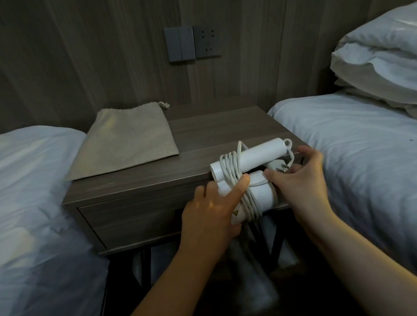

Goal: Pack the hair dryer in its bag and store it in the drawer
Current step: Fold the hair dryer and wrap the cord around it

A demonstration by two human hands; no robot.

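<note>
A white folded hair dryer [256, 155] with its white cord wound around it is held in front of the nightstand's front edge. My left hand [212, 209] grips its lower body, index finger laid across the cord coils. My right hand [299, 174] pinches the cord end beside the plug [278, 168]. A beige drawstring bag [125, 138] lies flat and closed on the left part of the nightstand top [215, 131]. The drawer front [131, 217] below the top is shut.
A white-covered bed [27, 202] flanks the nightstand on the left and another bed [369, 153] with stacked pillows [392, 56] on the right. A wall switch and socket panel [194, 42] sits above. Dark metal legs stand under the nightstand.
</note>
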